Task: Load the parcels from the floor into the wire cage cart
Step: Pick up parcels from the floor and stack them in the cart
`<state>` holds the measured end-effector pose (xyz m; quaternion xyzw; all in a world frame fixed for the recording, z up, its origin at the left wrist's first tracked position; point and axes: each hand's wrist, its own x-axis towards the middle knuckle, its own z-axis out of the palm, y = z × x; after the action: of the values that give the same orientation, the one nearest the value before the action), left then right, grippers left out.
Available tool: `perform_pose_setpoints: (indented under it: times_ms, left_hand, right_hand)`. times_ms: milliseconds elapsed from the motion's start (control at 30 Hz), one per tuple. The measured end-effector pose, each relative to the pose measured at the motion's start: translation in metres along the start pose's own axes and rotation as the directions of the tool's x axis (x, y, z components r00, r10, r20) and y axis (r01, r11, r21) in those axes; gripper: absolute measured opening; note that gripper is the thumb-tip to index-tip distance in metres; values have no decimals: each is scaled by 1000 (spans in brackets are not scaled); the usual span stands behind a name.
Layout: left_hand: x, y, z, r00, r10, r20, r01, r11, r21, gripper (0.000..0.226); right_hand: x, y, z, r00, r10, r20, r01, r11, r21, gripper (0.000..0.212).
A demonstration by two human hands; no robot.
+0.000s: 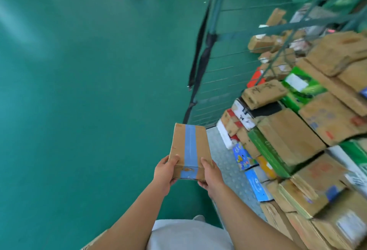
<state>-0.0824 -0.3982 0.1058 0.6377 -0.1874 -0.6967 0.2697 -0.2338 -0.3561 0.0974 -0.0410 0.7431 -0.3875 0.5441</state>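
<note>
Flat brown cardboard parcel with a blue tape band down its middle (pixel 189 150) is held in the air over the green floor (pixel 89 91), just beside the open edge of the wire cage cart (pixel 218 83). Left hand (pixel 164 172) grips the near left corner, fingers curled under and thumb on top; right hand (pixel 211 174) grips the near right corner the same way. Only the near end is held; the far end sticks out unsupported. Risk, as judged: parcel could tip forward or slip from the corner grip if swung fast toward the cart. The view is motion-blurred, so exact finger contact underneath cannot be told. Second risk: the stacked cardboard boxes (pixel 294 140) in the cart already sit in uneven tiers, some leaning; pushing the parcel in hard could shift a loose one, such as the small brown box with black handwriting (pixel 264 93) perched on top at the front. Free room seen: a strip of ribbed grey metal cart deck (pixel 224 156) in front of the stack. In the way: the green wire side panel and its upright post (pixel 216 1) to the left of the stack, with a black strap (pixel 198 51) hanging from it. More parcels lie beyond the mesh (pixel 266 41). Grey garment (pixel 188 234) at bottom edge.
</note>
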Motion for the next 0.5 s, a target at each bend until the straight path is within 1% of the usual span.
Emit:
perform_pose_setpoints:
  times_ms: [200, 300, 400, 500]
  left_hand:
    - [13, -12, 112, 996, 30, 87, -45, 983, 175, 50]
    - [18, -16, 156, 988, 11, 153, -49, 968, 244, 50]
    - [23, -16, 189, 979, 4, 202, -62, 958, 281, 45]
    - [32, -10, 221, 971, 16, 238, -93, 944, 316, 44]
  right_hand:
    - [23, -21, -99, 996, 11, -91, 9, 976, 217, 14]
    - [34, -23, -133, 990, 13, -140, 28, 958, 285, 17]
    - [46, -28, -156, 983, 16, -181, 53, 927, 371, 12]
    - [58, -41, -173, 975, 23, -221, 71, 911, 406, 20]
